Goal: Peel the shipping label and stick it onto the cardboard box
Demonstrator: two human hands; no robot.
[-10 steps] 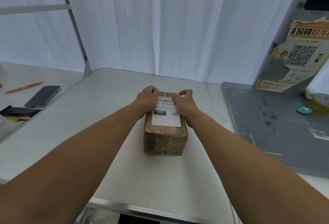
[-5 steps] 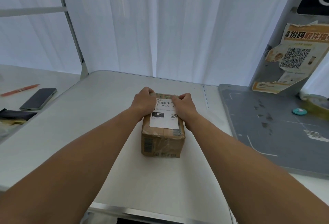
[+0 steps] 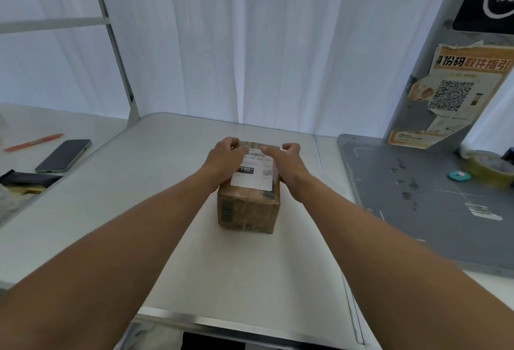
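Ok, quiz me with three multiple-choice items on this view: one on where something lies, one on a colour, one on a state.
1. Where does the phone lie?
A. on the side table to the left of the box
B. on the grey mat
C. on top of the box

2. What colour is the pen beyond the phone?
A. blue
B. orange-red
C. black

3. What state is the shipping label in?
A. still on its backing sheet
B. crumpled on the table
C. lying flat on the box top under both hands

Answers:
1 A: the phone lies far left of the cardboard box.
2 B: the pen is orange-red.
3 C: the shipping label lies flat, with the left hand and right hand at its sides.
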